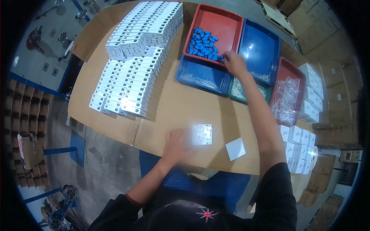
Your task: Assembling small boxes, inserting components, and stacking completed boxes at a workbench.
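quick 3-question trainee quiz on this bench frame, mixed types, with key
1. True or false: the right hand reaches into the red tray of blue parts.
2. What does the left hand rest beside? A) a white square plate B) a roll of tape C) a screwdriver
3. Fill in: the white boxes stand in rows on a ____ table.

Key: 1 true; 2 A; 3 cardboard-covered
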The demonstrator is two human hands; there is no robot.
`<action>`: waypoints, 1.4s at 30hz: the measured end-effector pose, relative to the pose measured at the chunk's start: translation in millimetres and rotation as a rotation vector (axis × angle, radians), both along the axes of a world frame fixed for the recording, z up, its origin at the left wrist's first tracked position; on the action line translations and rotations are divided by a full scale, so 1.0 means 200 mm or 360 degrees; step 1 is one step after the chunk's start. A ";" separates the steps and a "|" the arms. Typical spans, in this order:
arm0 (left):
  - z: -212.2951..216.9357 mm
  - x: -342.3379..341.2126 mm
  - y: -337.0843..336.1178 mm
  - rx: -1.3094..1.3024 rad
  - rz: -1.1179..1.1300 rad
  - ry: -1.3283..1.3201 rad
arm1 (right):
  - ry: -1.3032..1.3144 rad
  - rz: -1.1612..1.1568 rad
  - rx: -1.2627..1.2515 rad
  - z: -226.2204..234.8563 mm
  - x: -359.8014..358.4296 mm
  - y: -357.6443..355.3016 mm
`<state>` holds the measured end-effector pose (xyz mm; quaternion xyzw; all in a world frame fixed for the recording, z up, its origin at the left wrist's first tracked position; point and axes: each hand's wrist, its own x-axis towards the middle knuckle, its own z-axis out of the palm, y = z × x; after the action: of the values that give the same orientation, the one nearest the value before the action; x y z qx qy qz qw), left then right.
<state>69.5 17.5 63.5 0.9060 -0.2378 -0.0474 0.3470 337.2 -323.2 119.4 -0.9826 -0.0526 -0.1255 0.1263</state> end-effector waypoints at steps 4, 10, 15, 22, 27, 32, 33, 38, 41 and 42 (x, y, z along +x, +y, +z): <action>0.00 -0.01 -0.01 -0.0084 0.0013 -0.0128 | 0.0042 -0.0031 0.0834 -0.02 -0.07 -0.04; -0.08 -0.02 -0.01 0.0076 0.0002 -0.0013 | 0.0412 -0.0010 0.2329 0.13 -0.62 0.14; 0.00 -0.04 -0.06 0.0030 0.0089 -0.0075 | 0.0476 -0.0056 0.2855 0.13 -1.06 0.21; 0.02 -0.17 -0.10 0.0151 0.0099 -0.0177 | 0.0487 -0.0213 0.2914 -0.06 -1.53 0.37; -0.03 -0.21 -0.07 0.0138 0.0061 -0.0189 | 0.0553 -0.0286 0.2887 -0.16 -1.67 0.51; -0.03 -0.21 -0.07 0.0095 0.0062 -0.0204 | 0.0451 -0.0153 0.2422 -0.24 -1.66 0.56; -0.03 -0.20 -0.08 0.0024 0.0082 -0.0184 | 0.0407 -0.0132 0.2270 -0.24 -1.65 0.56; -0.12 -0.18 -0.10 -0.0183 0.0286 -0.0096 | 0.0452 -0.0124 0.2024 -0.23 -1.58 0.60; -0.12 -0.16 -0.15 -0.0341 0.0510 0.0088 | 0.0552 -0.0093 0.2029 -0.23 -1.53 0.61; -0.12 -0.17 -0.16 -0.0281 0.0511 -0.0001 | 0.0562 -0.0089 0.2054 -0.25 -1.51 0.61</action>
<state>36.2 -14.9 40.3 0.8983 -0.0935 0.0298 0.4282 34.3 -200.6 68.9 -0.7167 0.0801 0.0278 0.6922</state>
